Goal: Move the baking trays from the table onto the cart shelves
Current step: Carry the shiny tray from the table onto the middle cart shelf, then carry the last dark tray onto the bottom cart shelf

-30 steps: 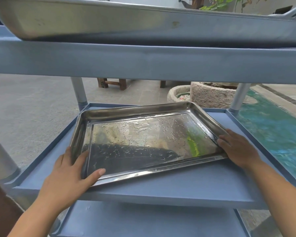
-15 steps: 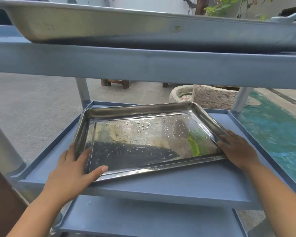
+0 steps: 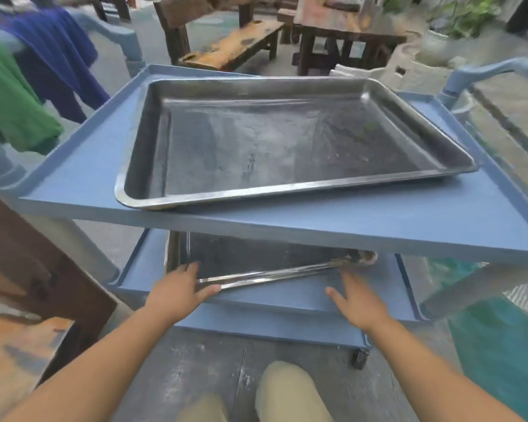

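Observation:
Two steel baking trays sit on a blue cart. One tray (image 3: 287,141) lies on the top shelf (image 3: 317,226), slightly skewed. The other tray (image 3: 256,257) lies on the middle shelf (image 3: 287,296), mostly hidden under the top shelf, only its front rim showing. My left hand (image 3: 177,290) rests flat at that tray's front-left corner, fingers spread, thumb against the rim. My right hand (image 3: 357,300) hovers over the bare shelf just in front of the tray's right end, fingers apart, holding nothing.
A brown wooden table (image 3: 28,269) stands close on the left. Green cloth (image 3: 9,102) and blue cloth (image 3: 58,56) hang by the cart's left handle. A wooden bench (image 3: 232,47) and stone planter (image 3: 415,68) are behind the cart. Teal water (image 3: 500,345) lies right.
The view has risen from shelf level to above the cart. My right hand has come off the middle tray's right edge and drawn back. My left hand stays at the front-left corner.

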Available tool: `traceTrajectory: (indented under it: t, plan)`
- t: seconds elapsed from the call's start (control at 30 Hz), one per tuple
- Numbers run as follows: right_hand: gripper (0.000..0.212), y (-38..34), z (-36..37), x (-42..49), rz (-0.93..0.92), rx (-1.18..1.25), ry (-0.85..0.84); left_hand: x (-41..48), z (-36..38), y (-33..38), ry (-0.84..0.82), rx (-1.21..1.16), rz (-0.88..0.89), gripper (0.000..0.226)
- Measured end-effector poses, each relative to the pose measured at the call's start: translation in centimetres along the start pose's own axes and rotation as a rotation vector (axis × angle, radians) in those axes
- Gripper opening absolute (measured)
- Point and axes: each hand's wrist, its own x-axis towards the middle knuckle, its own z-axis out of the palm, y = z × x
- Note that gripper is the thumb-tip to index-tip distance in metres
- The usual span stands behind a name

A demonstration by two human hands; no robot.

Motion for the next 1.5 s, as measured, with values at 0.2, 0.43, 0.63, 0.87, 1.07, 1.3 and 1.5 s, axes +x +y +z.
traceTrajectory:
  t: [0.2,0.43,0.63,0.87,1.07,1.3,1.5]
  plan:
    - [0.064,-5.0,-6.6,-8.3,0.066,0.117,-0.117,-6.8,-8.3,4.5,-0.160,0.043,0.095,0.080]
    - [0.061,-10.7,-11.5,-17.6,0.177,0.252,-0.106,-14.9,-14.2,5.2,-0.237,0.036,0.176,0.061]
    - [0.065,-13.8,-11.6,-27.1,0.285,0.350,0.007,-19.8,-17.6,5.3,-0.175,-0.003,0.400,0.052]
    - [0.054,-10.3,-13.7,-43.1,0.659,0.504,0.325,-26.0,-19.7,14.4,-0.183,0.130,0.790,0.049]
    - [0.061,-7.1,-12.8,-57.9,0.973,0.594,0.551,-34.0,-17.4,24.2,-0.142,0.213,1.085,0.044]
    - [0.059,-7.4,-9.2,-77.6,1.292,0.622,0.793,-50.7,-11.2,32.0,-0.254,0.359,1.475,0.056]
    - [0.058,-12.4,-1.9,-96.5,1.587,0.623,0.961,-68.6,-5.8,33.8,-0.238,0.497,1.792,0.060]
